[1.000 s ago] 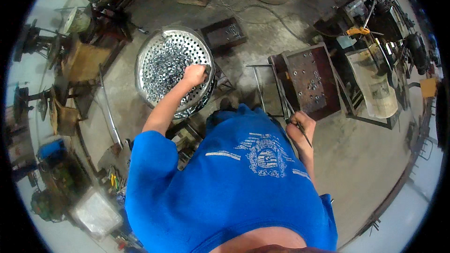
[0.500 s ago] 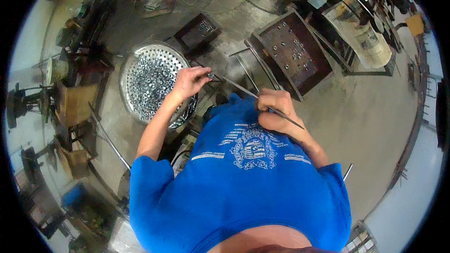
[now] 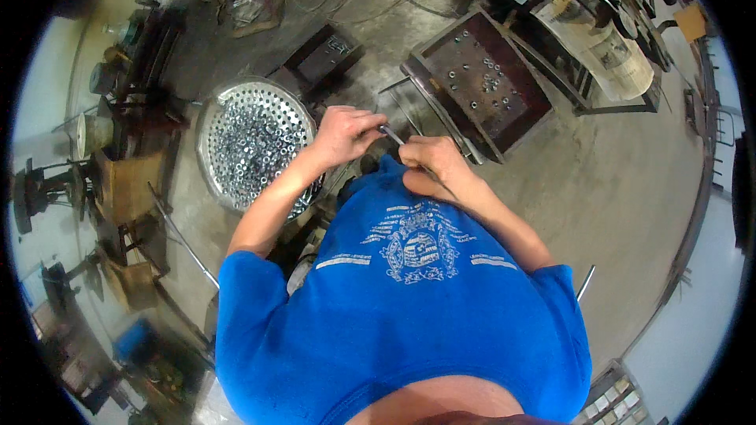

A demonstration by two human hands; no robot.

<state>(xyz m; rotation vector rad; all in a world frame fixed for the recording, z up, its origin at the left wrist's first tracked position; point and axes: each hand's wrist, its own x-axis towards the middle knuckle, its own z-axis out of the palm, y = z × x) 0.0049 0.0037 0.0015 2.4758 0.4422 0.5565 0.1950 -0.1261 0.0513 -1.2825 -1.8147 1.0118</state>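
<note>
1. Centrally, the left hand (image 3: 344, 135) and the right hand (image 3: 429, 161) meet in front of the person's blue shirt (image 3: 402, 307), close together above the concrete floor (image 3: 614, 189).
2. Both hands grasp a thin metal rod (image 3: 391, 134): the left hand is curled round its upper end, and the right hand is clenched over the lower part, hiding it. Only a short grey stretch of the rod shows between the two hands.
3. Whether a small part sits on the rod at the left fingertips cannot be told; the spot is too small and blurred.
4. Left of the left hand, just beyond the forearm, lies a round perforated metal pan (image 3: 256, 142) filled with small shiny nuts; the forearm crosses over its lower right rim.
5. Upper right of the hands stands a dark rectangular tray (image 3: 480, 83) with scattered nuts on its surface, well apart from the round pan.
6. Long bare rods (image 3: 183, 238) lie on the floor at the lower left, and another rod end (image 3: 584, 283) shows beside the right shoulder.
</note>
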